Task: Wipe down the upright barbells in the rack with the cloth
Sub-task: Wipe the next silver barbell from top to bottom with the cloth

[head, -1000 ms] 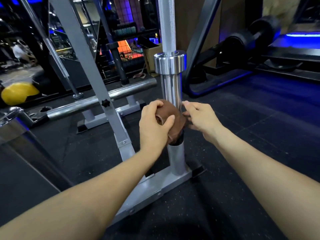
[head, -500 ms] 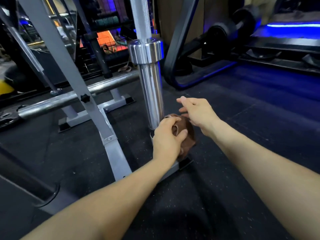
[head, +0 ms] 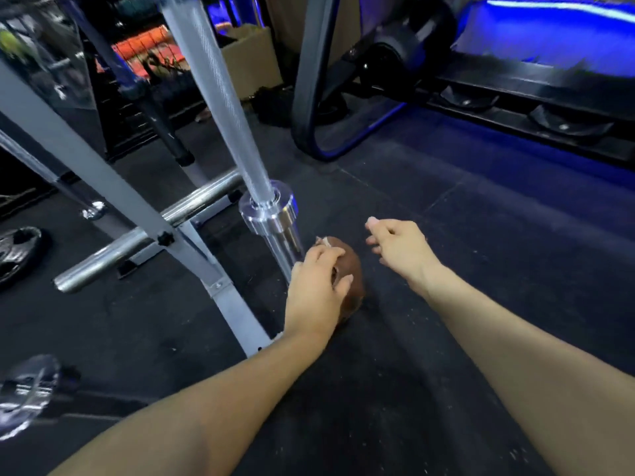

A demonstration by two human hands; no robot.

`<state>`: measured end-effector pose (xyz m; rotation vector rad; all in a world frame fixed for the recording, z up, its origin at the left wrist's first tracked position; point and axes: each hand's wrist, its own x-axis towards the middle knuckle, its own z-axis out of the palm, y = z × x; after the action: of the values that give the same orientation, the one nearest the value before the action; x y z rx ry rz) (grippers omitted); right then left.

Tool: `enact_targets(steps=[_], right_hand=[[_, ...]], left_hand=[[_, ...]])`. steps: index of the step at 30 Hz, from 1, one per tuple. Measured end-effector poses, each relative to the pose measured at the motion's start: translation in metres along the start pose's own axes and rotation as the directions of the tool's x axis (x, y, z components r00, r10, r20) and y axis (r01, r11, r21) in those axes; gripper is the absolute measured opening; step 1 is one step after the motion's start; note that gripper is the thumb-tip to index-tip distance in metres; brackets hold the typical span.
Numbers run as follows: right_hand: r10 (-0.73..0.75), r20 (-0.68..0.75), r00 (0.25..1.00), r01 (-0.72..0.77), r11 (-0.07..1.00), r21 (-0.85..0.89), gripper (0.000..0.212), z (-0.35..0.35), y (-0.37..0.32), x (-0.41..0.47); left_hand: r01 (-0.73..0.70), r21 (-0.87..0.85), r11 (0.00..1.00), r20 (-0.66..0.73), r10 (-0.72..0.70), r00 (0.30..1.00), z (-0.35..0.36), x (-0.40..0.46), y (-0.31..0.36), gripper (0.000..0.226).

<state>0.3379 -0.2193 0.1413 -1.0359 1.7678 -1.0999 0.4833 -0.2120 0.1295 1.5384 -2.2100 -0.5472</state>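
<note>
An upright chrome barbell (head: 220, 94) stands in the grey rack (head: 113, 187), its thick sleeve (head: 283, 247) running down to the rack's base. My left hand (head: 318, 286) grips a bunched brown cloth (head: 354, 280) just right of the sleeve's lower end, which the hand hides. My right hand (head: 398, 245) hovers to the right of the cloth, fingers loosely curled, holding nothing and apart from both cloth and bar.
A second chrome bar (head: 137, 237) lies horizontally behind the rack's slanted post. Weight plates (head: 19, 252) sit on the floor at left, and another shiny sleeve end (head: 27, 393) shows at lower left. A black frame (head: 309, 77) and a machine with blue light (head: 536, 32) stand at the back right.
The view has tilted downward. My left hand stays low at the sleeve's foot with the cloth. My right hand has drawn away to the right, off the cloth.
</note>
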Motion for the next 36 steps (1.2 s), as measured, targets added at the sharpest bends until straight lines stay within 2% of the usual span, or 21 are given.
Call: enact_targets(steps=[5, 10, 16, 19, 22, 26, 29, 33, 36], right_hand=[[0.110, 0.072, 0.991, -0.106, 0.993, -0.047, 0.049, -0.019, -0.040, -0.011], [0.197, 0.168, 0.966, -0.176, 0.976, -0.131, 0.033, -0.049, -0.089, -0.021], [0.219, 0.227, 0.949, -0.154, 0.950, -0.271, 0.032, -0.074, -0.137, -0.027], [0.232, 0.258, 0.938, -0.147, 0.939, -0.312, 0.035, -0.080, -0.144, -0.023], [0.209, 0.312, 0.927, -0.103, 0.940, -0.325, 0.038, -0.080, -0.143, -0.011], [0.213, 0.417, 0.884, -0.069, 0.940, -0.335, 0.038, -0.079, -0.131, 0.016], [0.182, 0.522, 0.834, 0.025, 0.931, -0.364, 0.037, -0.081, -0.121, 0.044], [0.164, 0.641, 0.750, 0.142, 0.907, -0.397, 0.034, -0.089, -0.115, 0.075], [0.181, 0.687, 0.703, 0.164, 0.900, -0.404, 0.033, -0.085, -0.112, 0.085]], left_hand=[[0.107, -0.014, 0.994, 0.060, -0.106, 0.993, -0.035, -0.011, 0.034, 0.041], [0.261, -0.048, 0.964, 0.057, -0.258, 0.964, -0.077, -0.011, 0.077, 0.044], [0.402, -0.147, 0.904, 0.060, -0.397, 0.916, -0.106, -0.022, 0.105, 0.041], [0.415, -0.156, 0.897, 0.069, -0.409, 0.910, -0.108, -0.022, 0.107, 0.040], [0.441, -0.252, 0.861, 0.062, -0.441, 0.896, -0.102, -0.022, 0.112, 0.039], [0.508, -0.178, 0.843, -0.001, -0.517, 0.856, -0.083, -0.008, 0.116, 0.041], [0.584, -0.229, 0.779, -0.072, -0.612, 0.788, -0.064, 0.005, 0.124, 0.039], [0.680, -0.394, 0.618, -0.188, -0.779, 0.599, -0.034, 0.015, 0.139, 0.036], [0.724, -0.451, 0.522, -0.225, -0.852, 0.473, -0.025, 0.022, 0.143, 0.036]])
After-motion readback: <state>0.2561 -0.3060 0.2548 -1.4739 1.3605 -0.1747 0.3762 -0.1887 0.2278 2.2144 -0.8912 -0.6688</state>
